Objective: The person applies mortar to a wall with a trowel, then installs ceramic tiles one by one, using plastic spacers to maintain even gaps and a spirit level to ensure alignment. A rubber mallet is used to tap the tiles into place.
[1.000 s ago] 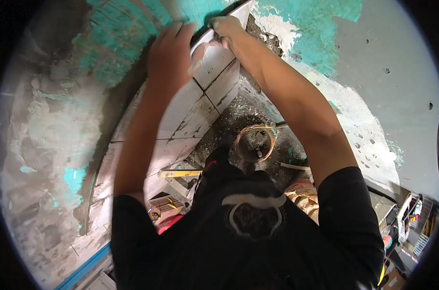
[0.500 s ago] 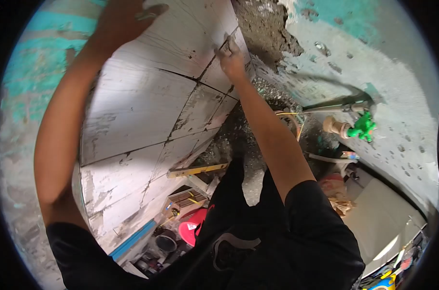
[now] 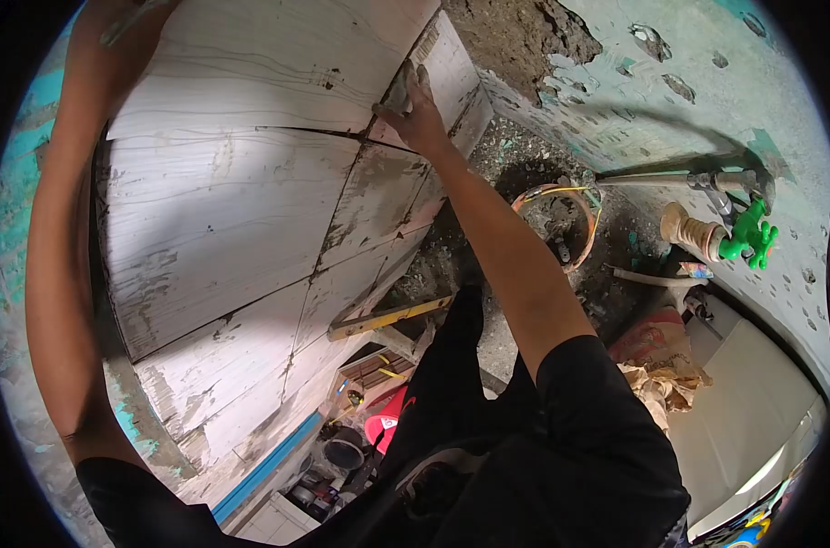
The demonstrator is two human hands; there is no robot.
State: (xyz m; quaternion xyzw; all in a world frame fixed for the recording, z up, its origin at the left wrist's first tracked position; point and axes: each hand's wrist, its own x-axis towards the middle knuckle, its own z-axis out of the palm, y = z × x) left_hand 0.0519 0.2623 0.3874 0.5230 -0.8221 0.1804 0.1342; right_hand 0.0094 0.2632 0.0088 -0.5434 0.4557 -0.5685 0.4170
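Large white wood-grain tiles cover the wall ahead, and the upper tile (image 3: pixel 251 68) lies between my hands. My left hand (image 3: pixel 123 41) is at its upper left side; the fingertips run out of the frame, and the part that shows looks stretched out. My right hand (image 3: pixel 420 121) rests at the tile's right edge, by the dark upright joint, with thumb and fingers apart. Its fingertips look dusty with grey mortar. Below the upper tile sits another large tile (image 3: pixel 223 219), with a mortar-smeared narrow tile (image 3: pixel 369 196) to its right.
A green-handled tap (image 3: pixel 753 239) sticks out of the rough right wall. On the rubble floor lie a coiled hose (image 3: pixel 590 239) and a yellow spirit level (image 3: pixel 392 318). Lower down are a red bucket (image 3: pixel 383 422), a black bucket (image 3: pixel 344 449), a torn paper sack (image 3: pixel 657 352) and a white appliance (image 3: pixel 748 411).
The view has shifted, showing more of the floor and tap. My left hand has moved left toward the tile's side. My right hand has moved slightly down, its fingers now spread wider.
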